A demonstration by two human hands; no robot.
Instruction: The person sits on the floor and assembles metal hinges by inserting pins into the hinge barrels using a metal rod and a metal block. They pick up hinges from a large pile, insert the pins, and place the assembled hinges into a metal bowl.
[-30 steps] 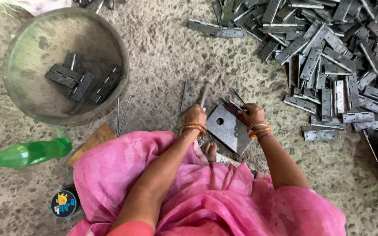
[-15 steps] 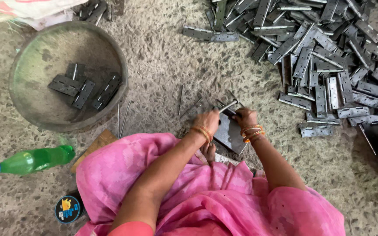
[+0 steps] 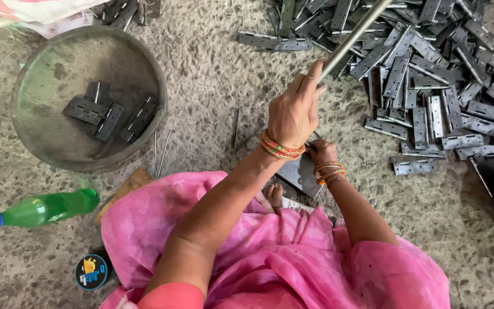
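- Hinge plate (image 3: 299,171) lying on the floor (image 3: 212,74) just ahead of the pink-draped lap (image 3: 270,252), partly hidden under the wrists.
- Right hand (image 3: 321,153) pressing down on the plate, fingers curled on it; whether it is gripping or only touching, cannot tell.
- Left hand (image 3: 294,111) hanging raised above the plate, fist clamped around a long metal rod (image 3: 353,34) that is slanting up toward the top edge.
- Bare toes (image 3: 274,194) peeking out beside the plate.
- Green plastic bottle (image 3: 41,209) lying on its side at left, small round tin (image 3: 92,272) sitting near it.
- Thin pins (image 3: 161,151) lying loose on the floor between plate and basin.
- Round metal basin (image 3: 30,143) sitting at left, holding a few dark hinges (image 3: 107,114).
- Big heap of grey hinges (image 3: 430,74) spreading across the far right.
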